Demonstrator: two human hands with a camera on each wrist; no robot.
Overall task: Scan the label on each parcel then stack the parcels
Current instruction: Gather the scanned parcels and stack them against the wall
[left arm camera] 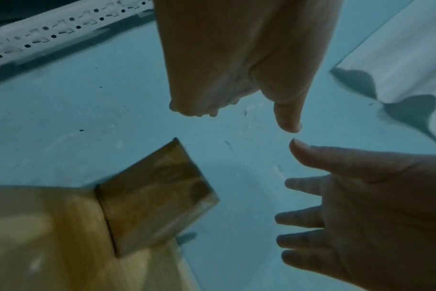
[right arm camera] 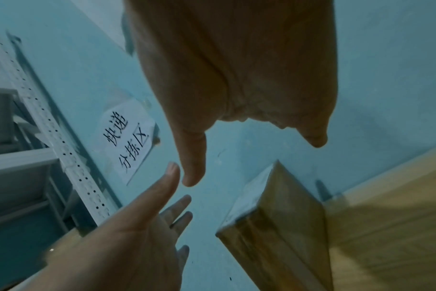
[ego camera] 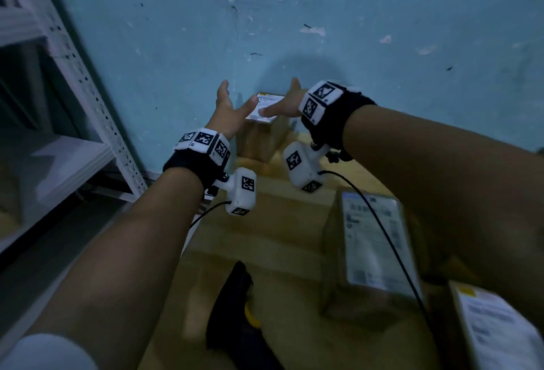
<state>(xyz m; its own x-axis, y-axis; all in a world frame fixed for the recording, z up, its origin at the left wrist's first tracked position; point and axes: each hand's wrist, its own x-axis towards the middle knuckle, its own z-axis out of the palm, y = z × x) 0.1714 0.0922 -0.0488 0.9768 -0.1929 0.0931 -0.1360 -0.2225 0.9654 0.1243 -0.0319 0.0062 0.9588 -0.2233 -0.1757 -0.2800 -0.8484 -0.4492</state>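
A: Head view first: the desk (ego camera: 282, 252) fills the lower middle of the frame, running up to the blue wall (ego camera: 382, 31). Where's the parcel?

B: The far parcel (ego camera: 262, 134) stands at frame centre, hard by the wall, its white label (ego camera: 266, 106) facing up.

A: And the hands?

B: Both reach up-frame toward it. The left hand (ego camera: 228, 109) is just left of the box, the right hand (ego camera: 284, 104) just right and above the label. Fingers spread, relaxed, holding nothing. Neither looks clearly nearer.

A: Touching?

B: From the wrist views, apart: the box sits below both palms.

A: Its long axis?

B: It seems to stand upright, taller than wide, one corner turned toward the camera; blur makes that a judgement.
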